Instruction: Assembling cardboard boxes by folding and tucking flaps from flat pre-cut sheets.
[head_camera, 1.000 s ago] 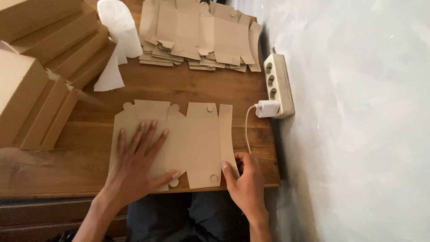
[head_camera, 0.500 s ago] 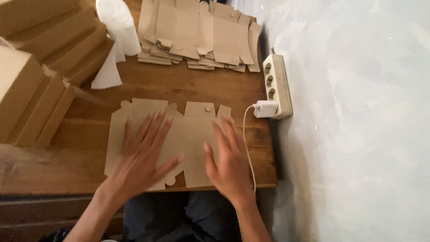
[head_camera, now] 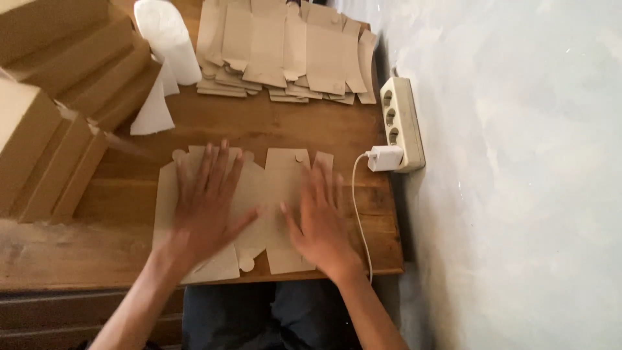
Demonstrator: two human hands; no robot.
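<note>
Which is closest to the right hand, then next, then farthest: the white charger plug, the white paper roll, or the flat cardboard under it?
1. Flat cardboard: directly under the right hand, touching.
2. White charger plug: just beyond, on the right.
3. White paper roll: far top left of the table.

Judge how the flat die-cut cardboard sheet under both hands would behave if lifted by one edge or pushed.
The cardboard sheet looks thin with cut flaps, so it would probably sag or fold when lifted. It seems light for its size. Lying flat on the smooth wooden table under the left hand and right hand, it would likely slide easily.
</note>
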